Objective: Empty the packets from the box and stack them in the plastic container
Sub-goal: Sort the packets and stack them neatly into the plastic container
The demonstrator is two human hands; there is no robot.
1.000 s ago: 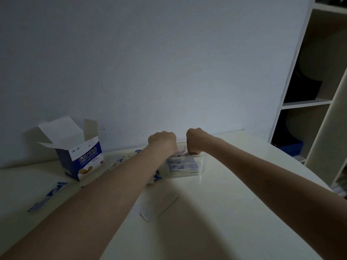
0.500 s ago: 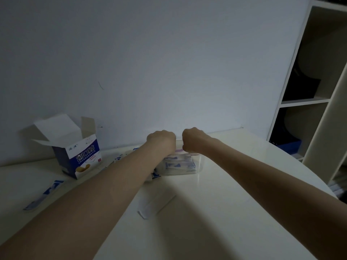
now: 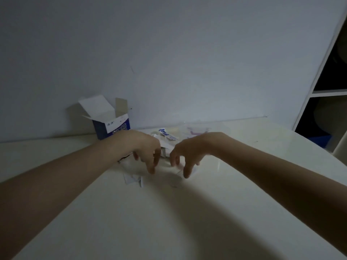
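The open blue and white box point(image 3: 112, 126) stands by the wall at the back left, flaps up. Loose blue and white packets point(image 3: 166, 135) lie scattered behind my hands. The clear plastic container point(image 3: 197, 130) is faint behind my right hand, with a pink edge showing inside. My left hand point(image 3: 144, 149) and my right hand point(image 3: 189, 152) hang side by side, fingers spread and pointing down. Their fingertips touch a clear flat lid point(image 3: 139, 171) lying on the table. Neither hand plainly grips anything.
The cream table point(image 3: 187, 212) runs to the wall. A white shelf unit point(image 3: 319, 94) stands at the right, with a blue item point(image 3: 319, 139) low inside it. The light is dim.
Both hands have left the container, where they were fisted, and come nearer to me with fingers now spread over the clear lid. The camera view has swung right.
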